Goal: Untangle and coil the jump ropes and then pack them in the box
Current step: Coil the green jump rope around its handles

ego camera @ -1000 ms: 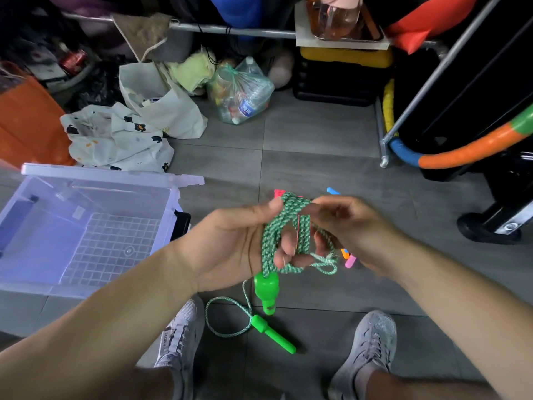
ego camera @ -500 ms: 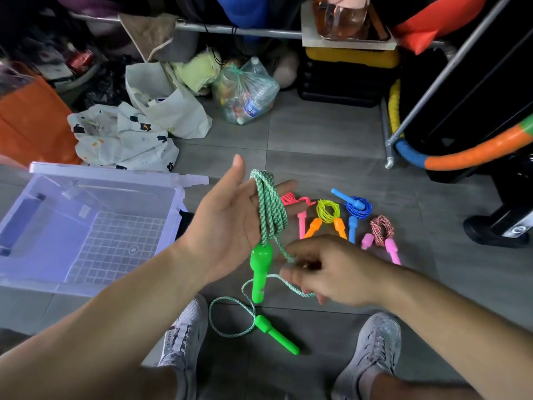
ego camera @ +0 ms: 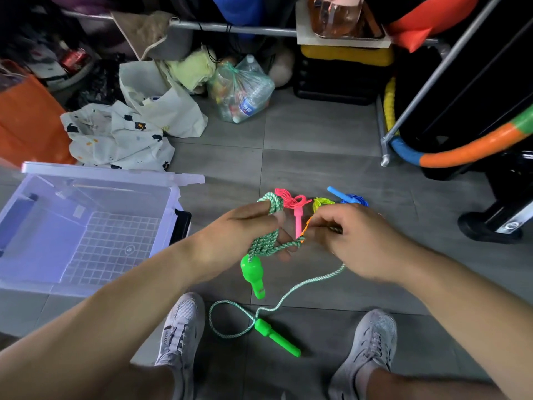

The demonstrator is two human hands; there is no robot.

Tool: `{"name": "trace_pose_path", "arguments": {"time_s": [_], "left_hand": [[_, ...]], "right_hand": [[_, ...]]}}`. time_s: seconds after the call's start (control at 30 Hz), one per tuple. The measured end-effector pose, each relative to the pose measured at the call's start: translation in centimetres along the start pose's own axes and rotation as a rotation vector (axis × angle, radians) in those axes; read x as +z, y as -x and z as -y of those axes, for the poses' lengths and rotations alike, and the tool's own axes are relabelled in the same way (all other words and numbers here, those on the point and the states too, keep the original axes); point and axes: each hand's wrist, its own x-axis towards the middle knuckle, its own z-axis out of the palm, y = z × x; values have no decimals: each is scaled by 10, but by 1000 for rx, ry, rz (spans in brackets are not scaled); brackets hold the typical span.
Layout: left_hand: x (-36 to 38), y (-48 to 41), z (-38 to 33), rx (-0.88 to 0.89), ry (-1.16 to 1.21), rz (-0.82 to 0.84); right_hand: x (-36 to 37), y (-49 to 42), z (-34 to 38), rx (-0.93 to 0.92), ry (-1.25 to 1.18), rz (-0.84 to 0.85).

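Observation:
My left hand [ego camera: 248,229] holds a coil of green-and-white jump rope [ego camera: 264,243] wrapped round its fingers, and one green handle [ego camera: 253,274] hangs below it. My right hand [ego camera: 354,241] pinches the same rope just right of the coil. From there the loose rope runs down to the second green handle [ego camera: 275,337] on the floor between my shoes. Behind my hands lie coiled ropes: pink [ego camera: 291,200], yellow [ego camera: 321,202] and blue [ego camera: 353,199]. The clear plastic box [ego camera: 43,287] stands open at the left.
My two grey shoes [ego camera: 180,327] sit at the bottom on the grey tile floor. Bags, cloth and a bottle-filled plastic bag [ego camera: 240,90] crowd the back. A metal rack leg [ego camera: 385,160] and an orange-and-blue padded tube [ego camera: 461,151] stand at the right.
My left hand has turned palm-down with the coil on its fingers. My right hand rose from below the coil to beside it, carrying the rope across another turn.

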Motion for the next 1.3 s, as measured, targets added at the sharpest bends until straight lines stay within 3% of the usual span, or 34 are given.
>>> {"name": "trace_pose_path", "arguments": {"time_s": [0.1, 0.27, 0.37, 0.53, 0.7, 0.8, 0.87, 1.0, 1.1, 1.2, 1.3], "left_hand": [[2, -1, -2, 108, 48, 71], [2, -2, -1, 174, 55, 49], [1, -2, -4, 162, 155, 33], [-7, -4, -10, 82, 396, 22], [-11, -6, -16, 35, 556, -93], [-7, -5, -20, 37, 550, -108], [-5, -5, -21, 28, 533, -154], [-9, -7, -22, 46, 457, -261], [-12, -8, -16, 78, 277, -249], [-9, -5, -13, 74, 167, -147], [-5, -4, -12, 53, 148, -27]], "right_hand": [[-1, 1, 0, 36, -97, -28], [3, 2, 1, 130, -297, 45], [-1, 4, 3, 48, -407, 145], [1, 2, 1, -148, -323, 49], [9, 6, 11, -70, -400, 207], [15, 7, 13, -64, -438, 232], [18, 5, 11, -41, -480, 146], [14, 1, 11, 66, -823, -24], [4, -1, 13, 193, -1040, -11], [-2, -4, 11, 201, -970, -41], [-4, -5, 6, 93, -484, -91]]}}
